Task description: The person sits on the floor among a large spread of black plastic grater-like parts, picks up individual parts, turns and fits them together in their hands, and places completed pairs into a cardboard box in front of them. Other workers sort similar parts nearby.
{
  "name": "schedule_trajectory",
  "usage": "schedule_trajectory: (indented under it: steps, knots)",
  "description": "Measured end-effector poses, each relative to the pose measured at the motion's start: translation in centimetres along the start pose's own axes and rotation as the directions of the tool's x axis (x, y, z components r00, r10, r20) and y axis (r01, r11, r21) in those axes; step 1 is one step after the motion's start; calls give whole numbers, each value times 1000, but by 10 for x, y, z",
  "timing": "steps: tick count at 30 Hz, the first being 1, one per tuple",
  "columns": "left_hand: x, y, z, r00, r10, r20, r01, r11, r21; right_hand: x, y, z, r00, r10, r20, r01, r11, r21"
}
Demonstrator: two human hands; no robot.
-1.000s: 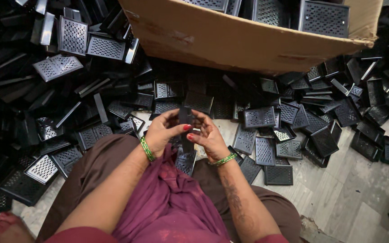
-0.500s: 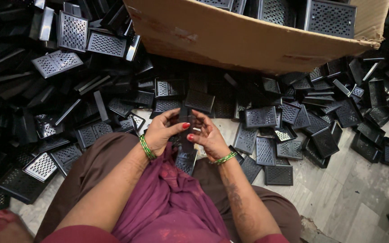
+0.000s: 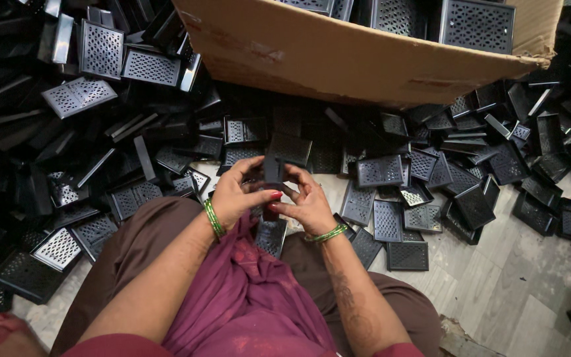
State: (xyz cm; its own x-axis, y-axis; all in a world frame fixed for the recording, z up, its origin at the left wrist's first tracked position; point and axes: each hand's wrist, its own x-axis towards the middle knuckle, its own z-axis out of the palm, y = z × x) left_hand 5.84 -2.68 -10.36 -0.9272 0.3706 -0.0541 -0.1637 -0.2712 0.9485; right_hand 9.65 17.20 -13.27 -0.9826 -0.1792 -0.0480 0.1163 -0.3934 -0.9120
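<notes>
Both my hands meet over my lap, holding a small black plastic part (image 3: 271, 170) between them. My left hand (image 3: 238, 193) grips it from the left, thumb across the front. My right hand (image 3: 307, 198) grips it from the right. Each wrist wears green bangles. Below the hands, another black perforated grille panel (image 3: 271, 236) lies between my knees. The part is mostly hidden by my fingers.
A large cardboard box (image 3: 338, 49) holding black grille panels stands just beyond my hands. Several black perforated panels (image 3: 391, 218) lie scattered on the tiled floor (image 3: 523, 277) to the right, and a deep heap of them (image 3: 80, 132) fills the left.
My hands have stayed together on the small black part, shifting only slightly as the fingers work it. The surroundings have not moved.
</notes>
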Motion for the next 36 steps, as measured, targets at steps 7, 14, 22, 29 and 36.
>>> schedule_trajectory:
  steps: [7,14,22,29,36]
  knots:
    - [-2,-9,-6,996,58,62,-60,998,29,1,14,-7,995,-71,74,76,996,-56]
    - [4,-33,2,994,-91,-59,84,989,-121,6,20,-1,994,-94,-48,83,976,-199]
    - [7,-74,6,945,153,-290,3,880,474,1,18,8,936,-318,-152,75,602,-795]
    - [10,-90,15,871,225,-436,190,665,723,5,34,5,903,-354,-244,-43,491,-870]
    - [7,-41,38,894,248,-372,246,421,873,3,42,12,852,-398,-340,-60,572,-818]
